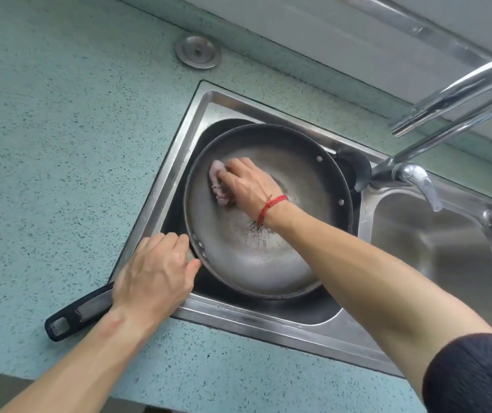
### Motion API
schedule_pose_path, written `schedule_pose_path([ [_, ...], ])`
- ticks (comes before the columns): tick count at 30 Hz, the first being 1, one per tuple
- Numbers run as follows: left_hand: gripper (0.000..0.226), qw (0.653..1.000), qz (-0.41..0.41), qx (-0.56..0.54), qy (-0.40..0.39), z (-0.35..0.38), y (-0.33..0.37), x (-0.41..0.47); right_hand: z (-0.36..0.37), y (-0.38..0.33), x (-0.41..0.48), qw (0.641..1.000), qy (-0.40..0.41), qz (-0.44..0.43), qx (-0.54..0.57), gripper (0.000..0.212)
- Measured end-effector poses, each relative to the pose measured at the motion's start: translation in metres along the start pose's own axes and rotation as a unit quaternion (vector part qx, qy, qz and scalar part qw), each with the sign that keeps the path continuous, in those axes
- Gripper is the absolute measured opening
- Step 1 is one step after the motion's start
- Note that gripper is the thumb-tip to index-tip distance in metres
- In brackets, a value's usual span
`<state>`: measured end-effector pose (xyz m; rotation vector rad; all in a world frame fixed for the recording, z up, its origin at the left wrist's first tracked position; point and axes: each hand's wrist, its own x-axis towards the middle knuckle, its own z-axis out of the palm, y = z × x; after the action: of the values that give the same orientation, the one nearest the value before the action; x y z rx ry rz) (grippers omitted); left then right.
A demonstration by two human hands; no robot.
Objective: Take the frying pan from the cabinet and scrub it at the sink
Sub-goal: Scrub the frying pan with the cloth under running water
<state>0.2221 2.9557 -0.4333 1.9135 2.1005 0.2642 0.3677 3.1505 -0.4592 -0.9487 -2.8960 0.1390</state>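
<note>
Grey frying pan | handle in left grip | cloth in right grip

Counter: teal, dark-speckled; spans 7 to 11 o'clock.
Cap: round, metal, set in the counter at 11 o'clock, near the wall.
Wall: pale grey, along the counter's back edge at 12 o'clock.
Rail: metal bar at 1 o'clock.
Faucet: chrome; base at 3 o'clock, tubes rising toward 2 o'clock.
Lever: chrome, just beside the faucet base.
</note>
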Motion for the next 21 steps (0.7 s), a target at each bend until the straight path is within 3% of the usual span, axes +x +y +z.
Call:
schedule_pose_path([
  [4, 0.019, 1.000, -0.002, -0.006, 0.000, 0.000, 0.000, 0.000, -0.026, 0.045, 0.005, 0.995, -0.010, -0.022, -0.095, 0.038],
  [9, 0.017, 1.000, -0.008, -0.006, -0.016, -0.001, 0.000, 0.000, -0.056, 0.085, 0.002, 0.987, 0.007, -0.022, -0.159, 0.012],
  [13, 0.017, 1.000, -0.008, -0.010, -0.009, 0.000, -0.001, 0.001, -0.054, 0.094, -0.015, 0.972, 0.013, -0.004, -0.235, 0.020],
  [19, 0.022, 1.000, -0.011, 0.003, -0.026, 0.001, -0.002, 0.000, -0.061, 0.089, -0.069, 0.961, -0.104, 0.062, -0.248, 0.019],
  [21, 0.022, 1.000, -0.008, 0.004, -0.022, 0.000, -0.001, 0.000, -0.061, 0.091, -0.062, 0.962, -0.092, 0.059, -0.249, 0.022],
])
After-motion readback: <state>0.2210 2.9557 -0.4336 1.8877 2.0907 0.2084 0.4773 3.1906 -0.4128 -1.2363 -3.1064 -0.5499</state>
